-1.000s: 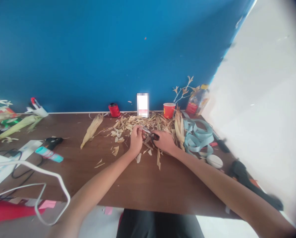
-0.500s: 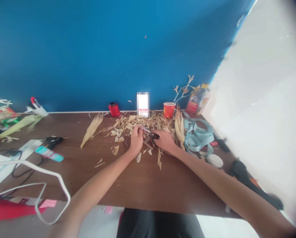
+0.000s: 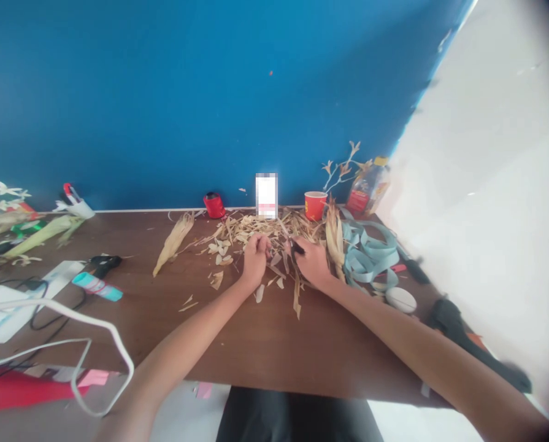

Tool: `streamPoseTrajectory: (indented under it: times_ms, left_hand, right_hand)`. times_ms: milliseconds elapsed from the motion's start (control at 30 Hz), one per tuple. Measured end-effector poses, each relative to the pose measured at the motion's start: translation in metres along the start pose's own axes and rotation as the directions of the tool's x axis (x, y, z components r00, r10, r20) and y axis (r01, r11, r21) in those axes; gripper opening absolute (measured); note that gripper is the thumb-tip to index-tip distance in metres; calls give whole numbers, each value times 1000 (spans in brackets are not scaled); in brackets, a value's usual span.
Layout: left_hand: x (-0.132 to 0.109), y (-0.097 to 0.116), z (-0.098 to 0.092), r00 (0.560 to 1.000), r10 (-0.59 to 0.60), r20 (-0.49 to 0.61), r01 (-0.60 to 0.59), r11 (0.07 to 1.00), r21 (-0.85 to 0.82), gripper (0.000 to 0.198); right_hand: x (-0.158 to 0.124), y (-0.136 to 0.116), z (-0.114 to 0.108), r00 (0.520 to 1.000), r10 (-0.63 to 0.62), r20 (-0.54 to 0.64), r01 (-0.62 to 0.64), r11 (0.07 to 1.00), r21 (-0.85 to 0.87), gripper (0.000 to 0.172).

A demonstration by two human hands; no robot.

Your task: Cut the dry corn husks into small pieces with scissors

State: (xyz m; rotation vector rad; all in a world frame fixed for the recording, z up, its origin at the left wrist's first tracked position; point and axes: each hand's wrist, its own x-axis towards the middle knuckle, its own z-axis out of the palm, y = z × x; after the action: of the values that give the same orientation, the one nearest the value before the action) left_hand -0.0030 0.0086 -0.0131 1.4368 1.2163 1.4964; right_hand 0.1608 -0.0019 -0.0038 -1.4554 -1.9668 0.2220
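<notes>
My right hand [image 3: 311, 263] is closed around the black handles of a pair of scissors [image 3: 284, 229], whose blades point away from me over the scraps. To its left, my left hand [image 3: 256, 261] has its fingers curled in a pinch; whatever they hold is hidden. Dry corn husk scraps [image 3: 246, 227] lie piled behind and between both hands. A few pale cut pieces [image 3: 219, 247] are scattered left of my left hand. Beside my right wrist stands a bundle of dry husk [image 3: 334, 236]. Another whole dry husk [image 3: 173, 243] lies farther left.
A red paper cup [image 3: 315, 205], a red roll [image 3: 214, 205] and a bottle [image 3: 366, 187] stand along the wall. Blue-grey ribbon [image 3: 370, 252] coils at the right, near a glue gun [image 3: 476, 347]. White cables [image 3: 113, 328] cross the left side.
The scissors have turned from pointing left, toward my left hand, to pointing away from me. My hands have stayed nearly in place, and the view has shifted slightly.
</notes>
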Motion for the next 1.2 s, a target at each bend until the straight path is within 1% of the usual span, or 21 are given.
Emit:
streamPoseTrajectory:
  times_ms: [67,200,300,400,567,667,767,867,1033,1133,1200]
  left_hand:
    - [1,-2,0,999,-45,-15,45,998,-39,22]
    - [2,-5,0,995,-100,-19,98,991,-88,18]
    - [2,-6,0,994,-103,-25,100,990,-95,16]
    - [2,-5,1,993,-114,-16,112,990,-82,17]
    - [-1,1,1,996,-85,27,84,996,5,21]
    - [-1,2,1,995,-66,74,62,997,55,25]
    - [-1,1,1,988,-61,145,50,996,77,25]
    - [-1,0,2,977,-81,198,65,994,83,24]
    - [-1,0,3,965,-103,240,81,992,96,22]
    - [-3,3,3,946,-71,316,24,988,150,17]
    - [-4,5,3,925,-41,377,-30,983,181,13]
  right_hand:
    - [-1,1,1,999,17,-52,-15,999,51,41]
    - [1,3,5,997,34,-73,-29,998,64,39]
    - [4,4,5,996,33,-78,-28,997,65,41]
    - [5,3,5,997,-2,-76,9,996,87,41]
    - [4,1,4,996,-59,-64,68,987,146,41]
    - [4,-1,2,994,-84,-74,96,978,183,45]
    - [4,-1,2,992,-97,-76,111,972,206,46]
    - [3,0,3,992,-86,-94,104,973,207,47]
    - [1,2,4,985,-34,-170,69,975,210,44]
    - [1,3,4,980,-3,-201,50,972,228,41]
    - [1,3,4,978,-14,-206,66,967,247,40]
